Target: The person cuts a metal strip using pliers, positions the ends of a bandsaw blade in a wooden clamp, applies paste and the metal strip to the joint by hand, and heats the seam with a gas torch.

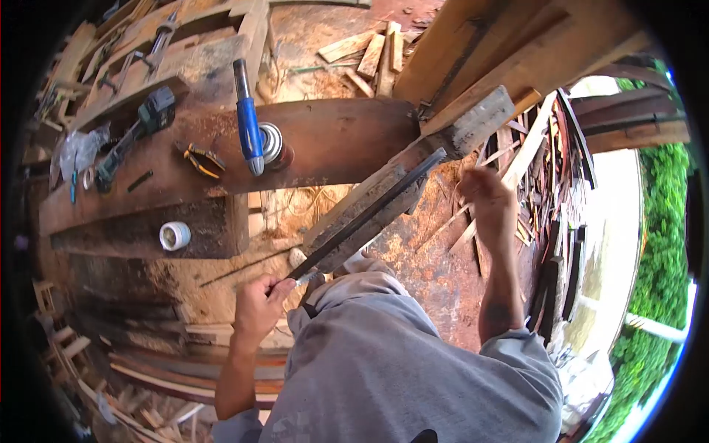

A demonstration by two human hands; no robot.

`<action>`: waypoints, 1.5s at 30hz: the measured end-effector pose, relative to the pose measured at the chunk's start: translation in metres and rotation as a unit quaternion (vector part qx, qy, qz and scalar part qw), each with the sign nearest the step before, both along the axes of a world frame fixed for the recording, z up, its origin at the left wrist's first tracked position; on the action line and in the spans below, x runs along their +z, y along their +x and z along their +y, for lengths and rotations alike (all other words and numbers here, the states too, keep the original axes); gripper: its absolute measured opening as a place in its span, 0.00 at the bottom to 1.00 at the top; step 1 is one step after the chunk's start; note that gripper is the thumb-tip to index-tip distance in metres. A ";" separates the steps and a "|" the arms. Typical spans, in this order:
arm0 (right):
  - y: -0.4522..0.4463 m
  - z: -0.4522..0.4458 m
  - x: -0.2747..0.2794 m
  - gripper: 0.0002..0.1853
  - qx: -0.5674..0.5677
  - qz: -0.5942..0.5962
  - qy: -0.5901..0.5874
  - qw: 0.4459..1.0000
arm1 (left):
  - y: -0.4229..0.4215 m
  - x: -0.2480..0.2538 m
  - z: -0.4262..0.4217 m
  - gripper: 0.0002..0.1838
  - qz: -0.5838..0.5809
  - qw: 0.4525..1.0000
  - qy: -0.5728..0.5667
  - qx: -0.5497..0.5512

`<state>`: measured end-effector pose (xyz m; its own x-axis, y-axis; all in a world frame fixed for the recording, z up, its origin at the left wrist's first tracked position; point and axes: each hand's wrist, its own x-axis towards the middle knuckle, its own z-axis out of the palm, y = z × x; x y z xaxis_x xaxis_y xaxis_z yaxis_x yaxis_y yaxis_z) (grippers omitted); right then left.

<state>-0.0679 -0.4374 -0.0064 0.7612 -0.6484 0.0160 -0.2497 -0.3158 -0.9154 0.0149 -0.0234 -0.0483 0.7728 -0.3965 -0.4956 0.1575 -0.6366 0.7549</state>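
Note:
A long dark narrow strip [369, 214] lies slantwise along a rough grey board [402, 199] in front of my body. My left hand [260, 304] is closed around the strip's lower end, thumb on top. To the right of the board's upper part, my right hand [484, 188] is raised, apart from the strip. Its fingers are curled and blurred, and I cannot make out whether anything is in them.
A wooden bench [340, 140] holds a blue-handled torch [249, 129], a round can [272, 144], pliers [203, 160] and a green power tool [155, 111]. A white jar [175, 235] stands lower left. Scrap strips [546, 155] are piled at right; sawdust covers the floor.

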 end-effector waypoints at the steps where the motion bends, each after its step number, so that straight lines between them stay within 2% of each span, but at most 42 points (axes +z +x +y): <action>1: 0.015 0.001 0.024 0.12 0.008 0.059 -0.128 0.990 | 0.000 0.009 -0.004 0.15 -0.005 1.000 0.002 0.005; 2: 0.024 -0.009 0.027 0.15 0.077 0.066 -0.239 0.966 | -0.001 0.013 -0.005 0.15 0.003 1.000 0.009 0.014; 4: 0.048 -0.013 0.028 0.18 0.226 0.034 -0.382 0.895 | -0.002 0.019 -0.006 0.17 0.005 0.999 0.032 0.028; 5: 0.058 -0.015 0.025 0.18 0.231 0.035 -0.377 0.896 | -0.002 0.021 -0.007 0.16 0.005 0.999 0.041 0.026; 7: 0.074 -0.017 0.019 0.20 0.392 -0.010 -0.387 0.835 | -0.004 0.025 -0.010 0.16 -0.010 0.998 0.051 0.026; 8: 0.080 -0.018 0.019 0.20 0.395 -0.011 -0.382 0.835 | -0.005 0.026 -0.011 0.16 -0.030 0.998 0.056 0.021; 10: 0.088 -0.019 0.018 0.19 0.454 0.053 -0.367 0.810 | -0.005 0.023 -0.009 0.16 -0.024 0.997 0.064 0.023; 11: 0.090 -0.021 0.011 0.16 0.453 0.037 -0.331 0.827 | -0.006 0.020 -0.009 0.15 -0.028 0.998 0.051 0.028; 15: 0.095 -0.021 0.029 0.12 0.483 0.071 -0.291 0.823 | -0.009 0.029 -0.011 0.14 -0.030 0.998 0.036 0.043; 20: 0.095 -0.010 0.016 0.12 0.464 0.092 -0.295 0.830 | -0.016 0.026 -0.004 0.14 -0.055 0.995 0.043 0.065; 23: 0.098 -0.012 0.021 0.13 0.446 0.153 -0.264 0.841 | -0.008 0.021 -0.005 0.15 -0.096 0.993 0.064 0.015; 25: 0.104 -0.013 0.018 0.13 0.457 0.177 -0.236 0.840 | 0.003 0.017 -0.001 0.16 0.037 0.998 0.052 0.001; 26: 0.107 -0.015 0.017 0.13 0.463 0.204 -0.203 0.838 | 0.005 0.018 -0.001 0.16 0.035 0.998 0.047 0.000; 30: 0.107 -0.014 0.021 0.14 0.459 0.207 -0.223 0.835 | 0.007 0.018 -0.005 0.16 0.125 0.990 0.037 0.047; 32: 0.105 -0.012 0.021 0.14 0.449 0.186 -0.245 0.839 | 0.006 0.009 0.000 0.16 0.044 0.999 -0.010 0.015; 34: 0.104 -0.010 0.019 0.10 0.448 0.165 -0.258 0.840 | 0.006 0.002 -0.001 0.17 0.022 0.999 0.011 -0.024; 36: 0.105 -0.009 0.023 0.14 0.442 0.198 -0.247 0.839 | -0.002 -0.005 -0.017 0.20 0.011 0.985 -0.156 0.070; 37: 0.105 -0.009 0.023 0.14 0.443 0.198 -0.245 0.840 | -0.004 -0.004 -0.030 0.25 0.012 0.979 -0.182 0.090; 38: 0.105 -0.009 0.023 0.13 0.444 0.193 -0.249 0.839 | -0.004 -0.005 -0.039 0.25 0.012 0.979 -0.180 0.090; 40: 0.105 -0.010 0.021 0.13 0.447 0.188 -0.252 0.837 | -0.004 -0.006 -0.056 0.29 0.005 0.995 -0.056 0.086; 41: 0.104 -0.012 0.018 0.13 0.454 0.174 -0.255 0.836 | -0.002 0.000 -0.063 0.30 -0.027 0.995 -0.027 0.087; 43: 0.100 -0.017 0.011 0.13 0.455 0.163 -0.257 0.837 | 0.001 0.007 -0.067 0.29 -0.015 0.995 -0.004 0.094; 45: 0.093 -0.017 0.003 0.11 0.421 -0.008 -0.369 0.828 | 0.001 0.011 -0.070 0.28 0.001 0.995 0.018 0.095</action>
<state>0.0250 -0.4546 -0.0037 0.9343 0.3036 0.1870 0.3545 -0.8472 -0.3958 0.0159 -0.0932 -0.0374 0.8307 -0.2263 -0.5086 0.2787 -0.6218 0.7319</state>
